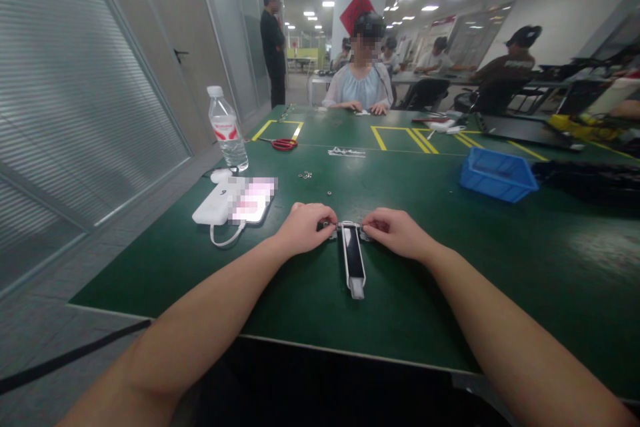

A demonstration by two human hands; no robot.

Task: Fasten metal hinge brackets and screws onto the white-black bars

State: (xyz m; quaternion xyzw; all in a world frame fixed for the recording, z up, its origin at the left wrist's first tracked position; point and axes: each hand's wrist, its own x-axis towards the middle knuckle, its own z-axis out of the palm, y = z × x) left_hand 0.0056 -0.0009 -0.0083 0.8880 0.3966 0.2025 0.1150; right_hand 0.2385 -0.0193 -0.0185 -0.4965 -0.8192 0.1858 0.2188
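Note:
A narrow device (pixel 353 252) with a glossy black face and a white frame lies lengthwise on the green table, a pale grey tab at its near end. Across its far end runs a thin metal crosspiece (pixel 349 224). My left hand (pixel 306 228) is closed in a pinch at the left end of this crosspiece. At the right end, my right hand (pixel 395 232) pinches in the same way. Small metal bits show beside the fingertips, too small and partly covered to name. Just beyond my left hand lies a small nut-like ring (pixel 329 193).
Several small metal rings (pixel 306 175) and a row of thin metal pieces (pixel 347 153) lie farther out. Left are a water bottle (pixel 228 130), a white power bank (pixel 216 203) cabled to a phone (pixel 260 203), and red-handled scissors (pixel 284 144). Right is a blue bin (pixel 495 175). A person (pixel 364 77) sits opposite.

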